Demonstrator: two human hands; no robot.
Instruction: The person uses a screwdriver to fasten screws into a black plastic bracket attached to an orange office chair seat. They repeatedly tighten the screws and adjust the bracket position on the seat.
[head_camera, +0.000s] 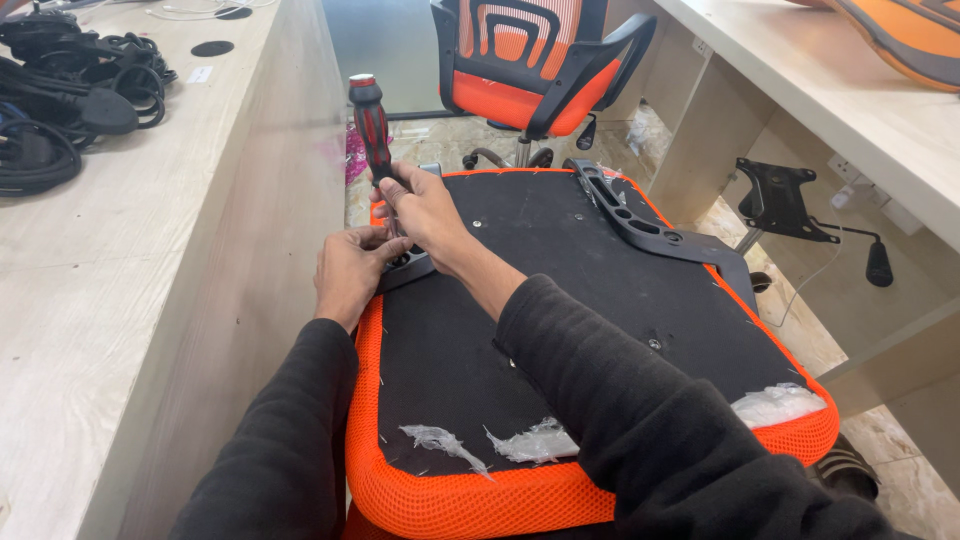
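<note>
1. Right hand (425, 205) closed around red-and-black screwdriver (371, 125), held upright over left edge of upturned orange seat cushion (560, 300).
2. Left hand (348, 272) curled, fingertips pinching black armrest bracket (405, 268) at screwdriver tip.
3. Second black armrest (640, 220) lying on right side of seat underside.
4. Assembled orange chair (540, 60) standing beyond.
</note>
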